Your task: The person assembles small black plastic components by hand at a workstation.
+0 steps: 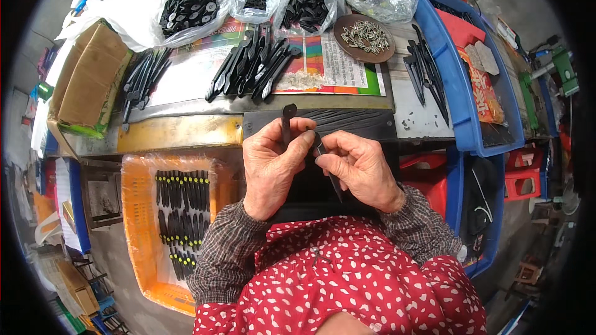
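Note:
Both my hands are raised close together in front of the workbench edge. My left hand (pixel 271 164) is closed around a slim black part with a rounded head (pixel 288 113) that sticks up above the fingers. Pinched between the thumb and fingers of my right hand (pixel 363 167) is a black tapered part (pixel 336 186), its pointed end tilted down. My fingertips nearly meet, and whether the two parts touch is hidden by them. On the bench beyond lie a pile of long black parts (pixel 254 65), a second pile (pixel 144 79) to the left, and several more (pixel 426 68) at the right.
Plastic bags of small black pieces (pixel 192 9) line the back, beside a brown dish (pixel 339 30) of small metal pins (pixel 366 37). A cardboard box (pixel 87 74) stands left, a blue crate (pixel 462 105) right. Below left, an orange crate (pixel 138 211) holds rows of black pieces with yellow-green dots (pixel 183 189).

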The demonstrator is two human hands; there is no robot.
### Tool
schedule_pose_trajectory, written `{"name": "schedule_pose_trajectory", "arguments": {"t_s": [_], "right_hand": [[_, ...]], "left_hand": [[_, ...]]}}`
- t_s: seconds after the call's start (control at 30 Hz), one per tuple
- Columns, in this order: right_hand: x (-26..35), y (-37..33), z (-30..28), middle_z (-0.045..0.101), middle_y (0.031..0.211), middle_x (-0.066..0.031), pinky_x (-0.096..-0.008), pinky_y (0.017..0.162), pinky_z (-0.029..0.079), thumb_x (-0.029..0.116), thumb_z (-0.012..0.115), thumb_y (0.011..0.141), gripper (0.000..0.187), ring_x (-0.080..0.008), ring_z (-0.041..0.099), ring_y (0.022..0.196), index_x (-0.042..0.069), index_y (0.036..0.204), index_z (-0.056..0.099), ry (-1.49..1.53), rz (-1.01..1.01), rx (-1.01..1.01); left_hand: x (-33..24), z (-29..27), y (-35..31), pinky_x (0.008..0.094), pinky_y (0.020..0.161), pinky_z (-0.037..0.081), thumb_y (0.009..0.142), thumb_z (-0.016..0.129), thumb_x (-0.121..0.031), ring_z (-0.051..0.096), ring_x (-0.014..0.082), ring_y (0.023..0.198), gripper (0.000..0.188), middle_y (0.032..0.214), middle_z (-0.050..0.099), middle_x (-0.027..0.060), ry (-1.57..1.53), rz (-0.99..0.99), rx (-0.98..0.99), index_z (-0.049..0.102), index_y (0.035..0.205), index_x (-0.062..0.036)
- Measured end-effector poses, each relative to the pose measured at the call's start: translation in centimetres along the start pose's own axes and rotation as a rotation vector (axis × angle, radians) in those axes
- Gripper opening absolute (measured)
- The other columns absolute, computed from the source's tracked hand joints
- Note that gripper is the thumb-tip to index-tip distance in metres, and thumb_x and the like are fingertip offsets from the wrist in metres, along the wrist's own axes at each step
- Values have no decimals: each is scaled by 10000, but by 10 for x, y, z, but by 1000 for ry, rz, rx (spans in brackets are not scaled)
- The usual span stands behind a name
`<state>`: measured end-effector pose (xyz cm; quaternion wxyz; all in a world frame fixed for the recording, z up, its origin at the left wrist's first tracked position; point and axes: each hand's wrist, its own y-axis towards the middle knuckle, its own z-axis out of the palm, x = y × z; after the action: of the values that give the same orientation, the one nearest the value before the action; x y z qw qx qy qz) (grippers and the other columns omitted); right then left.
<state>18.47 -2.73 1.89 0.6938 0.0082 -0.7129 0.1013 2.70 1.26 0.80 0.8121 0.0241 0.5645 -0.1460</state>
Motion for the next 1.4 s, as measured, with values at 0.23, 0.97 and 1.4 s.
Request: {"name": "schedule_pose_trajectory", "arguments": {"t_s": [0.23,0.97,1.4], "right_hand": [[-1,-1,-1,527,714,25,-168,443,350,93,626,900,130,-1,441,544,-12,943,562,46,51,11],[-11,-3,-1,575,779,-2,-166,466,432,8,640,867,356,-17,530,561,-23,1202,525,92,-91,-34],[-16,-4,3,592,786,-5,-171,473,450,29,655,864,367,-24,541,584,-9,1207,531,73,-113,-27]], "left_hand": [[2,-1,-2,158,448,288,882,628,-42,398,-6,519,156,733,567,-46,0,-8,-4,643,1032,-3],[11,-9,-31,200,767,445,883,638,-35,570,71,826,91,933,647,28,263,194,39,653,954,20],[16,-7,-27,172,502,383,865,672,-72,487,30,582,136,806,649,7,-9,-1,29,670,968,16]]}}
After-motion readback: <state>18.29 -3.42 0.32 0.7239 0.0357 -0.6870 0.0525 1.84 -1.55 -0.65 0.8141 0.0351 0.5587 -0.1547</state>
